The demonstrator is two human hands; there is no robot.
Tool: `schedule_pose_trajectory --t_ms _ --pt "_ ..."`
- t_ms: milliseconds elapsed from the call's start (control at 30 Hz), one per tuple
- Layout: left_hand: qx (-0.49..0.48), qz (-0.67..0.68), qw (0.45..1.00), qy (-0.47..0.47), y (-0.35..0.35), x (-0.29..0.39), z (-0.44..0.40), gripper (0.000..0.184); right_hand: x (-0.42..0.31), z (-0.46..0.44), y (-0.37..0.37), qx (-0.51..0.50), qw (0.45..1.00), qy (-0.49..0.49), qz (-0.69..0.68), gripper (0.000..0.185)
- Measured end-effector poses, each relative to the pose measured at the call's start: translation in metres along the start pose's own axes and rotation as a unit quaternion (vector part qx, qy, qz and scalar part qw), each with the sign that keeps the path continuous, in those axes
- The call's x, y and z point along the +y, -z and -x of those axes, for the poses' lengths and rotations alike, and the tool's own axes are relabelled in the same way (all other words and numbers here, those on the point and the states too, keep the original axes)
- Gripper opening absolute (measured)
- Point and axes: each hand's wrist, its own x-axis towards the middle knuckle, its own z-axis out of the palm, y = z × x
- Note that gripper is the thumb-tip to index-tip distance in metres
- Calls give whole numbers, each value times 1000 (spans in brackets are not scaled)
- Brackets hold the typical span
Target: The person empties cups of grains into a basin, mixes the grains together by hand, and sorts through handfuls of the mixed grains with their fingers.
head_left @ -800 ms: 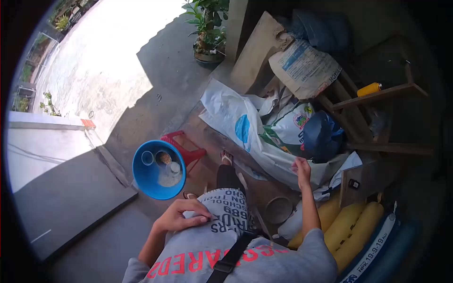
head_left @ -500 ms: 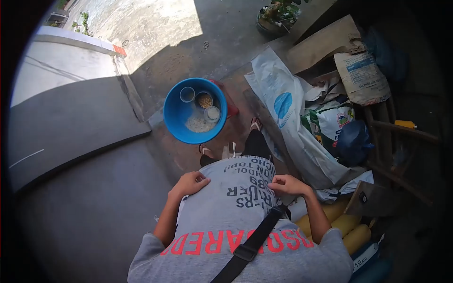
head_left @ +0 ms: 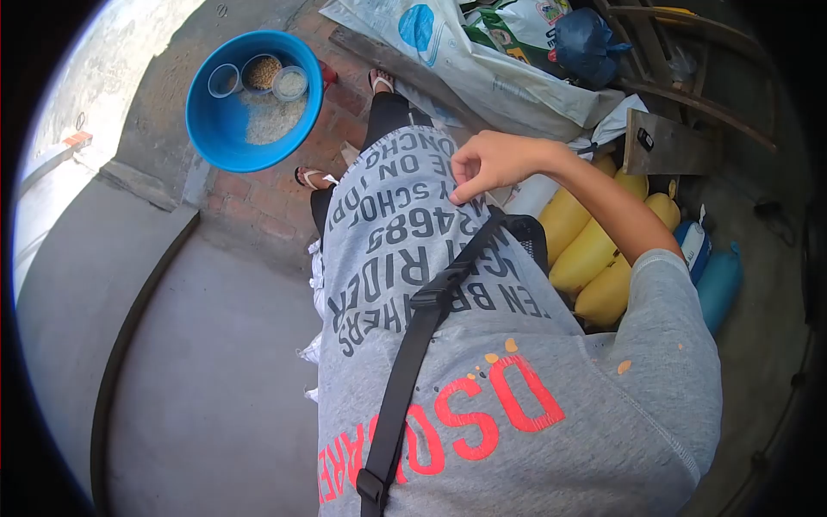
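My right hand (head_left: pixel 493 165) is at the front of the grey T-shirt (head_left: pixel 508 362), fingers curled and thumb tip against the printed cloth, seemingly pinching a bit of it. Out of sight is my left hand. Ahead and to the left stands a blue basin (head_left: pixel 200 133), holding a spread of white grains (head_left: pixel 274 119). In it are an apparently empty clear cup (head_left: pixel 224 81), a container of tan kernels (head_left: pixel 261 73) and a clear cup of white grains (head_left: pixel 290 84). A black strap (head_left: pixel 413 345) crosses the shirt.
Part of a red support (head_left: pixel 328 74) shows beside the basin. On the right lie a large white sack (head_left: pixel 508 95), a dark blue plastic bag (head_left: pixel 587 47), several yellow rounded objects (head_left: pixel 594 246) and wooden boards (head_left: pixel 672 142). A low ledge (head_left: pixel 142 323) borders the grey floor at left.
The view has turned and shifted, so the basin appears farther up and left. My left hand has left the view. My right hand remains at the shirt and appears larger.
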Motion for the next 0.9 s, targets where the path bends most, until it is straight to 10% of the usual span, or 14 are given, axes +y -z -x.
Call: schedule_pose_trajectory --t_ms 300,367,467,533,900 --pt "-10 13 994 -108 19 23 -52 46 -13 5 20 72 996 46 -24 50" --pt "-11 12 993 -117 25 36 -53 49 3 35 7 100 977 -44 -182 92" --pt "-19 17 991 -134 31 55 -66 52 50 55 -58 -28 877 -147 -456 104" --pt "-23 24 988 -149 34 68 -77 55 56 43 -129 -28 773 -44 -632 110" --pt "-128 -122 867 -467 4 223 -53 81 -42 75 -20 254 857 57 -445 114"
